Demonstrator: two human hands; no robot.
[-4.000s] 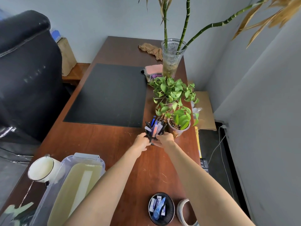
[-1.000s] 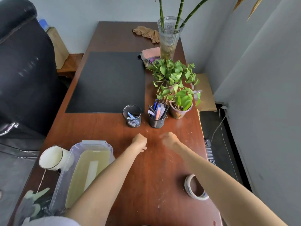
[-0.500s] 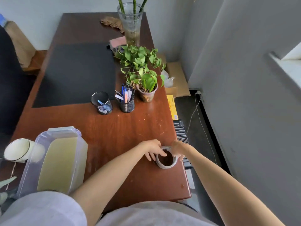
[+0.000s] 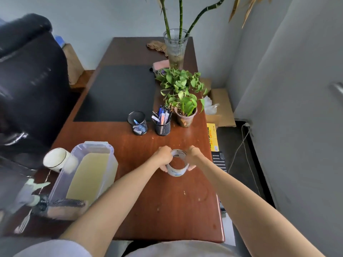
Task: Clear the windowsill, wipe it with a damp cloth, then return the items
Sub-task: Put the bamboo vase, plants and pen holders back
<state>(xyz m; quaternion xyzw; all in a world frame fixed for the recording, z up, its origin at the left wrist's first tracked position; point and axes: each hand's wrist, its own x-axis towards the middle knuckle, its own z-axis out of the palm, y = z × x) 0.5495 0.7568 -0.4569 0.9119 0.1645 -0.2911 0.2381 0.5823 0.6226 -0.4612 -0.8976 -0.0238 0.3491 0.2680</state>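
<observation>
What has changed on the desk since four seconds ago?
The left hand and right hand let go of the black mesh pen cup and now grip the white roll of tape, moved away from the near desk edge. Potted plant and glass vase stayed.

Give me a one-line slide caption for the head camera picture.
The left hand and right hand grip a roll of tape at a wooden desk, pen cup and potted plant behind.
</observation>
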